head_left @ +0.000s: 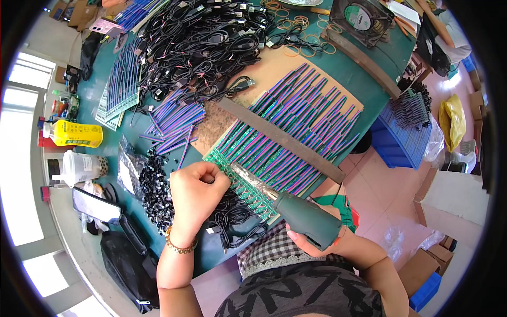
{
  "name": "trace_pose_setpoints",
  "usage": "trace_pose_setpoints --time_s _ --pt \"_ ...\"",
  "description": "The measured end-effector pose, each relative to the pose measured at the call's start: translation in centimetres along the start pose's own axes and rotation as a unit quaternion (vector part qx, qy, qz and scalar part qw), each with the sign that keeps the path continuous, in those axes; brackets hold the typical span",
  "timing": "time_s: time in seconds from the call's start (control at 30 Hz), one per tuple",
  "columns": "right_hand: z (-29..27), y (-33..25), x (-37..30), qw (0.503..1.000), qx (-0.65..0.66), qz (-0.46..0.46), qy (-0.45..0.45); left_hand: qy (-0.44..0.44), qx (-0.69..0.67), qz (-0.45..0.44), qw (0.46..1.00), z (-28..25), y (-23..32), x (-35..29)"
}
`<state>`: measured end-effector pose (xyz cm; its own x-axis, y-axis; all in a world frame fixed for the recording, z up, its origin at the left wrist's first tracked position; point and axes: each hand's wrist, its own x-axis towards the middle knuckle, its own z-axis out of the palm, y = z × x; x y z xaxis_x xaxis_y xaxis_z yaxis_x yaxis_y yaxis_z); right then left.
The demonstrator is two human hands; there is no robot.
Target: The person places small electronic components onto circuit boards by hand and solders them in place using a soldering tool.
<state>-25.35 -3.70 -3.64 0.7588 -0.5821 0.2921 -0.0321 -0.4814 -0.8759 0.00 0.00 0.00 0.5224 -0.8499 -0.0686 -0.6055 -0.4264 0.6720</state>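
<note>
Green circuit boards, narrow and set side by side in a row, carry glossy purple-blue strips across a brown cardboard sheet. In the head view, the row lies in front of the person, and its near edge sits between the two hands. The right hand, at the right of the boards, is clamped round the body of a dark green hand tool with a long grey metal nozzle, probably a heat gun. Its nozzle points left along the near edge, over the boards; whether it touches them cannot be told. The left hand is curled at the boards' left corner, thumb and forefinger together; whether anything is pinched there cannot be told.

A flat, rusty brown metal bar lies across the strips beyond the near edge, apparently as a weight. Left of the boards lies a heap of small black connectors; beyond them, a large pile of black cables.

Done well, this step seems to call for a steady wrist and an even pass along the near edge, without dwelling on one board. The left fingertips should stay clear of the nozzle's tip, and the row should stay flat under the bar.
</note>
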Motion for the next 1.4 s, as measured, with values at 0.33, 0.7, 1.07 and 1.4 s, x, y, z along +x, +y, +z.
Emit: trace_pose_setpoints --time_s 0.33,0.7,1.07,1.4 --pt "0.0 0.0 -0.4 0.998 0.017 0.000 0.053 -0.001 0.010 0.001 1.000 -0.2 0.0 0.0" --pt "0.3 -0.7 0.2 0.998 0.051 0.042 0.025 0.008 -0.003 -0.005 1.000 0.1 0.0 -0.2" --pt "0.4 0.5 -0.4 0.999 -0.012 -0.024 0.040 0.000 -0.008 -0.001 1.000 -0.1 -0.2 -0.1" --pt "0.5 0.7 -0.5 0.998 -0.033 -0.029 0.051 -0.001 -0.006 -0.001 1.000 0.0 -0.1 -0.1"
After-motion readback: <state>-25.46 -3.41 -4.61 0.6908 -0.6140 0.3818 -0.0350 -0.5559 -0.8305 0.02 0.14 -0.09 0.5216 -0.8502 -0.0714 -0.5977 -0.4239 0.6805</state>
